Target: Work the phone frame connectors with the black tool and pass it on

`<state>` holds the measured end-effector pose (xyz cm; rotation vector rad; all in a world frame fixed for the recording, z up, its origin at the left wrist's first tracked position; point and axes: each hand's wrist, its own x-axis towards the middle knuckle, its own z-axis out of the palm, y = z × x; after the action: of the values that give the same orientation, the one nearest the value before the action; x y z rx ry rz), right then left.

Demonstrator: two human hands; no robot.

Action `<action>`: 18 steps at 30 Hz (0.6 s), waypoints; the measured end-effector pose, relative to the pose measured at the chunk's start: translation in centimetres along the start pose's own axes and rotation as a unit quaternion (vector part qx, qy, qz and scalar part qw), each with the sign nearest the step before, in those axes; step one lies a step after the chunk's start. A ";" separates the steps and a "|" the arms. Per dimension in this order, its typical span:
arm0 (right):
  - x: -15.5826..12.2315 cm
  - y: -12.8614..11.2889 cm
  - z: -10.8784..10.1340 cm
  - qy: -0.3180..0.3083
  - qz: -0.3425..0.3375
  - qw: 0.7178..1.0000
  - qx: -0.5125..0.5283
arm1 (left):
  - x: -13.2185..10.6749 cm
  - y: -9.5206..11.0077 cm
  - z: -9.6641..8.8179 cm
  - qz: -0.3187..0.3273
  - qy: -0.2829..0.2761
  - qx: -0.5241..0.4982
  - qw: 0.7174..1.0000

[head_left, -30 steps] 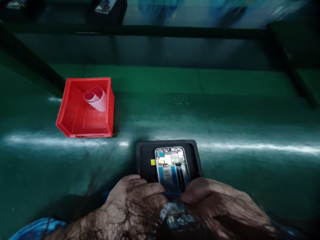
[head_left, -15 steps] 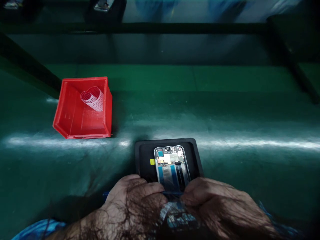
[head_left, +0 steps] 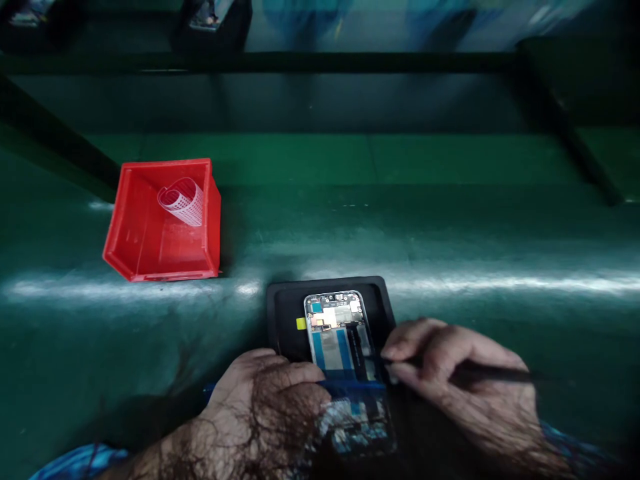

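Note:
An opened smartphone (head_left: 331, 341), with its circuit board and blue strips showing, lies in a black tray (head_left: 277, 288). My left hand (head_left: 265, 397) is closed at the tray's near left, its fingertips on a thin blue bar (head_left: 355, 385) across the phone's lower end; blue also shows left of this hand. Below the bar is a dark, glossy surface (head_left: 363, 433) with blurred circuit-like detail; I cannot tell whether that is a reflection. My right hand (head_left: 455, 373), right of the phone, pinches a thin dark tool (head_left: 493, 375), its kind unclear.
A red bin (head_left: 213, 220) holding a rolled white mesh sheet (head_left: 185, 203) stands on the green surface (head_left: 300, 227) to the left. A yellow tab (head_left: 301, 324) sits at the phone's left edge. Dark rails (head_left: 350, 61) and black holders (head_left: 213, 30) are at the back.
My right hand has moved right and up from the blue bar, turned, and now pinches a thin dark tool. My left hand stays in place. The view has shifted slightly.

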<state>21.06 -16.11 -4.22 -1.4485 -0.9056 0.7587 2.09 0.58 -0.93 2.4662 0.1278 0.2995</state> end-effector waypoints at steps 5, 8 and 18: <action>1.9 1.3 -0.9 0.086 0.053 0.995 -0.007 | -0.5 -0.2 0.5 -0.008 0.068 0.053 0.996; 2.3 1.5 -0.7 0.092 0.051 0.994 -0.012 | -0.4 -0.2 0.6 -0.019 0.085 0.057 0.995; 2.1 1.1 0.0 0.122 0.053 0.991 -0.018 | -0.7 -0.5 0.7 0.014 0.064 0.063 0.996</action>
<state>22.19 -14.21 -5.20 -1.5922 -0.6628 0.6273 1.54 0.44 -1.92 2.5746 0.1711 0.4749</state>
